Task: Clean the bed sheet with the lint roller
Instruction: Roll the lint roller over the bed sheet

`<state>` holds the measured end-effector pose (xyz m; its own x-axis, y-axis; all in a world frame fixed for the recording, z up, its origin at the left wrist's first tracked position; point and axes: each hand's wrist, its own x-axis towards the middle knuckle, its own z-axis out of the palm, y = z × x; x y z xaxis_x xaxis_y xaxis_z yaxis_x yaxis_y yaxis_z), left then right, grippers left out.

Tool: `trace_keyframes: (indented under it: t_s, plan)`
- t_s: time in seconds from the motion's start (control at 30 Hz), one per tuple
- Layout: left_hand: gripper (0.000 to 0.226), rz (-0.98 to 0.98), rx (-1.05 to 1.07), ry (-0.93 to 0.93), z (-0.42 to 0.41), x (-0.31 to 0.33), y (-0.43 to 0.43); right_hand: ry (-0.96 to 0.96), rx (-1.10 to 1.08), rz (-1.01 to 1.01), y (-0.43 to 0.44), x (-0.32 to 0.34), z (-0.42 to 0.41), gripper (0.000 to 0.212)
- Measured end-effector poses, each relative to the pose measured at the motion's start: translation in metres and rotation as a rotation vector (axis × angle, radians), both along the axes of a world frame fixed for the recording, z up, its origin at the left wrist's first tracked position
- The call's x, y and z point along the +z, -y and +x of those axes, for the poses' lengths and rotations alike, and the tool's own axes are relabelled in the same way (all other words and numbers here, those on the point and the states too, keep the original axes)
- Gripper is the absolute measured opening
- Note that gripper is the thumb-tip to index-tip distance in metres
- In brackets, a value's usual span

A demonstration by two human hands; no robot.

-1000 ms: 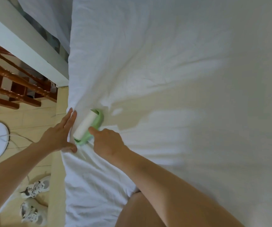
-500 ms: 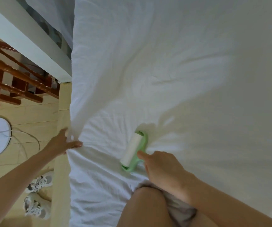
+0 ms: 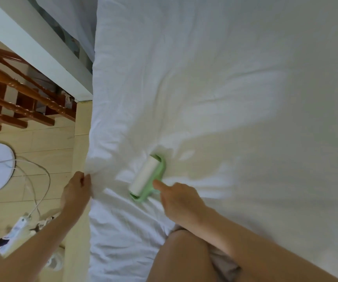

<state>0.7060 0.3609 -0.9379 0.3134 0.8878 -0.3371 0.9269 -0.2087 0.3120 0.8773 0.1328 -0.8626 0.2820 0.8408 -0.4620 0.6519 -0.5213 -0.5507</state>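
Right hand [image 3: 179, 200] gripping green lint roller [image 3: 146, 178] on white bed sheet [image 3: 225, 98], left hand [image 3: 76, 192] pinching sheet's edge, wrinkles between.

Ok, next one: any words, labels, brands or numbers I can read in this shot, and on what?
No text can be read anywhere in this frame.
Lint roller: green frame and white roll, no label showing.
Power strip at lower left: some dark marks, too blurred to read.
Bed sheet: plain white, no print.
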Motion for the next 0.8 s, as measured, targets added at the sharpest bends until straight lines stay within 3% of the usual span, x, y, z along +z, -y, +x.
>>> trace_keyframes:
  t_s: [0.17, 0.37, 0.43, 0.5, 0.7, 0.8]
  plan:
    - [0.033, 0.226, 0.180, -0.021, 0.020, -0.004, 0.029, 0.049, -0.049, -0.059, 0.066, 0.034, 0.027, 0.038]
    - [0.036, 0.372, -0.178, 0.066, -0.016, -0.011, 0.013, 0.115, -0.201, 0.231, 0.083, 0.015, 0.055, 0.032]
    - [0.042, 0.382, -0.331, 0.051, -0.029, -0.010, 0.005, 0.087, -0.168, 0.204, 0.087, 0.014, 0.071, 0.035]
    - [0.046, 0.352, -0.350, 0.001, -0.037, -0.012, -0.001, 0.001, -0.074, 0.127, 0.091, 0.017, 0.086, 0.033]
    - [0.014, 0.247, -0.126, -0.317, -0.016, -0.015, -0.005, 0.128, 0.093, -0.079, 0.078, 0.008, 0.097, 0.036]
    - [0.032, 0.493, -0.243, -0.090, 0.005, -0.012, -0.005, 0.113, 0.109, -0.044, 0.039, 0.001, 0.079, 0.036]
